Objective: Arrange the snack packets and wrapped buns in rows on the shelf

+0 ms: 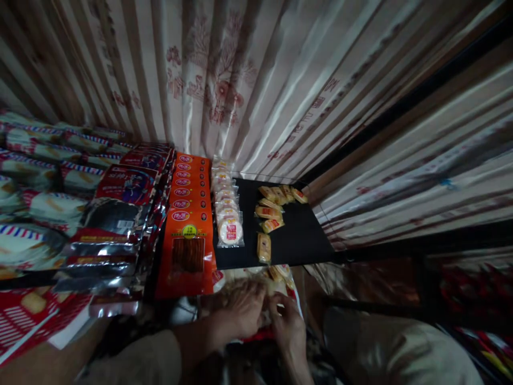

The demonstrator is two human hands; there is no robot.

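My left hand lies back-up over a crinkled, see-through plastic bag just below the shelf's front edge, its fingers stretched forward. Close on its right, my right hand has thumb and fingers bent together in a pinch at the bag's right side; what they hold is too dim to make out. Small yellow packets show beyond the fingertips. On the black shelf ahead, similar yellow wrapped snacks lie in loose rows. A row of white round packaged crackers overlaps beside them.
Orange snack packs, dark red and black packs and striped-edge bread bags fill the left. A red basket stands lower left. Printed sheeting hangs behind; a dark metal bar slants at right.
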